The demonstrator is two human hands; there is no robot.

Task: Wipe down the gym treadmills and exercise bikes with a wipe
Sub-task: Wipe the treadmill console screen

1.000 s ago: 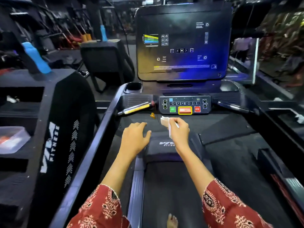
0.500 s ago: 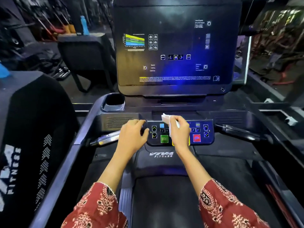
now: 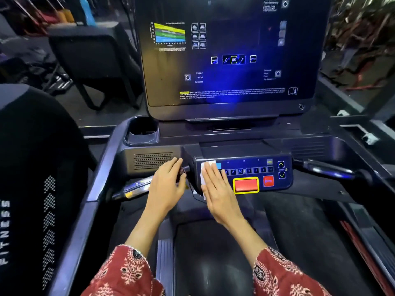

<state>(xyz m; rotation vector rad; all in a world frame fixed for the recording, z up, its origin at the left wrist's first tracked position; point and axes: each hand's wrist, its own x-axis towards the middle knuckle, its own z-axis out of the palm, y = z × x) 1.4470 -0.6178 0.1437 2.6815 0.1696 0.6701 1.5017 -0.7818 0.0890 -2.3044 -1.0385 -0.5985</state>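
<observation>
Belt (image 3: 213, 263) nearest me gives no clue either way; my right hand (image 3: 218, 189) lies flat, fingers straight, pressing the wipe (image 3: 206, 174) onto the left end of the button panel (image 3: 256, 171), and my left hand (image 3: 168, 184) rests spread on the housing (image 3: 149, 161) just beside it, holding nothing. So I judge I'm early on: rest of the btns, left handle (image 3: 132, 189), right handle (image 3: 327, 169), cup holder (image 3: 143, 133) and screen (image 3: 230, 60) beyond are left to do. Next treadmill (image 3: 32, 167) on my left & any bikes are probably left too.
</observation>
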